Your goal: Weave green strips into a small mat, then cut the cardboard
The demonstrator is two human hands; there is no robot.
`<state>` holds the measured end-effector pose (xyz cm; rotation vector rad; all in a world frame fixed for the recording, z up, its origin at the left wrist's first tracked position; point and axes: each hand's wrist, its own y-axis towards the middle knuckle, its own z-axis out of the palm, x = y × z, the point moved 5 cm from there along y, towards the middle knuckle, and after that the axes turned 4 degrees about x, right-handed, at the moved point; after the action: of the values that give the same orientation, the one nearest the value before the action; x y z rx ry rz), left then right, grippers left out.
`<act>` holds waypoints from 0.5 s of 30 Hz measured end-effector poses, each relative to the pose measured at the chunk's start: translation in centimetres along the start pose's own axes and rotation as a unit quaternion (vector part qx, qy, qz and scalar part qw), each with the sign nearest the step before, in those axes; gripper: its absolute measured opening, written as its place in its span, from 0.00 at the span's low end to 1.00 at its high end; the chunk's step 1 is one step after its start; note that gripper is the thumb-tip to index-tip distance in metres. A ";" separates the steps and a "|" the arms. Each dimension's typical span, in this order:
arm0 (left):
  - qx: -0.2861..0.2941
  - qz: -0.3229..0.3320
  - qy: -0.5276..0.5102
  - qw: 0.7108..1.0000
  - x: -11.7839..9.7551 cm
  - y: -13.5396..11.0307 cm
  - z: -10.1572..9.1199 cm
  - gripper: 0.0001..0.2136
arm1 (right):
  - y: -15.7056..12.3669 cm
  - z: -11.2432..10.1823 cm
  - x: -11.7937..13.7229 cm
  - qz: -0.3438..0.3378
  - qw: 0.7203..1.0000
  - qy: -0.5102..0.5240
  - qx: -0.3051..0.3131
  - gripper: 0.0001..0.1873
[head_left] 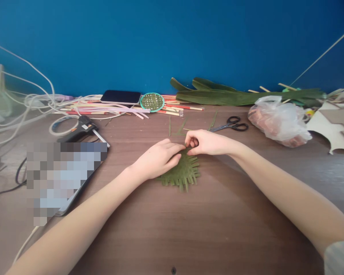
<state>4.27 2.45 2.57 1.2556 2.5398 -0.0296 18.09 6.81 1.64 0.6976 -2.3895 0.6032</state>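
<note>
Pressing down with my left hand (157,158), fingers laid flat and released across the left part of the mat (183,176), a small weave of green leaf strips lying on the tabletop (189,229) right in front of me, near its middle. My right hand (206,142) sits at the mat's far edge, fingers clenched, thumb and forefinger pinching the weave there, and the two hands touch at the fingertips. Loose strip ends fan out along the mat's near side. A few thin green slivers (177,130) lie on the wood just beyond my hands. Scissors (231,124) rest just past my right hand, and farther right is a crumpled plastic bag (278,120). Along the blue wall (160,38) I see long leaves (240,96), a round weave in a teal ring (152,102), a dark phone (120,96) and a litter of sticks (172,109). Off to the left lies a glue gun (78,128), beside a coil of cable (60,126).
</note>
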 end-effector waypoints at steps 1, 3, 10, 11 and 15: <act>0.000 -0.002 -0.001 1.000 0.0 0.0 0.0 0.16 | 0.0 0.0 0.0 0.000 1.000 0.001 0.001 0.12; 0.001 -0.004 -0.003 1.000 0.0 -0.1 0.1 0.16 | 0.0 0.0 -0.1 0.002 1.000 0.006 0.004 0.12; -0.001 0.011 0.000 1.000 0.0 -0.1 0.1 0.16 | 0.0 0.0 -0.1 0.000 0.999 0.034 0.013 0.10; -0.002 0.013 0.000 1.000 0.0 -0.1 0.1 0.16 | 0.0 0.0 -0.1 0.000 0.999 0.033 0.013 0.09; -0.005 0.015 0.002 1.000 -0.1 -0.1 0.1 0.16 | -0.1 -0.3 0.0 0.006 1.000 0.021 0.007 0.07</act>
<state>4.29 2.33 2.45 1.2917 2.5195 -0.0075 18.23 6.94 1.93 0.6697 -2.3552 0.6330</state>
